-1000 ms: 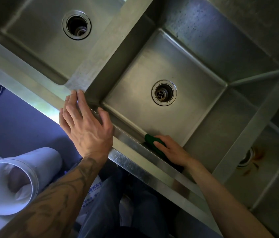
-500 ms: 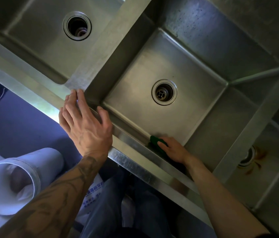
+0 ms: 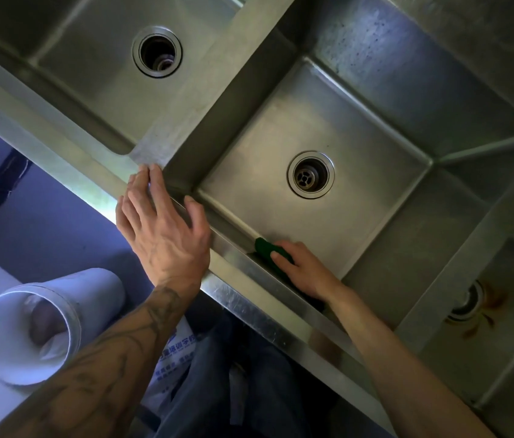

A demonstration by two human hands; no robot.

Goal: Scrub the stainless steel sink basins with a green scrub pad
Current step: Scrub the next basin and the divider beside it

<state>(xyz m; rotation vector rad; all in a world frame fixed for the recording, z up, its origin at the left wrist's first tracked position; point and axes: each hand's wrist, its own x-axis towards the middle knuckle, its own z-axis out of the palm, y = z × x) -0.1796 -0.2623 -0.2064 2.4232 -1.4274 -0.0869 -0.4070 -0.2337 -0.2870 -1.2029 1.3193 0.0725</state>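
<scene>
the green scrub pad (image 3: 266, 248) is a dark green, rounded wad pressed flat against the near wall of the middle basin (image 3: 265, 147), on the viewer's side of that basin's drain (image 3: 310, 174) and slightly left of it. the right hand (image 3: 308, 270) holds it and covers most of it. the middle basin is dull, streaked steel. a second basin (image 3: 91, 74) lies up and left of the drain, and a third basin (image 3: 496, 368), rust-stained, lies down and right of it.

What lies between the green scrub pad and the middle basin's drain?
Only bare basin floor separates the green scrub pad from the drain, seen in the head view.
</scene>
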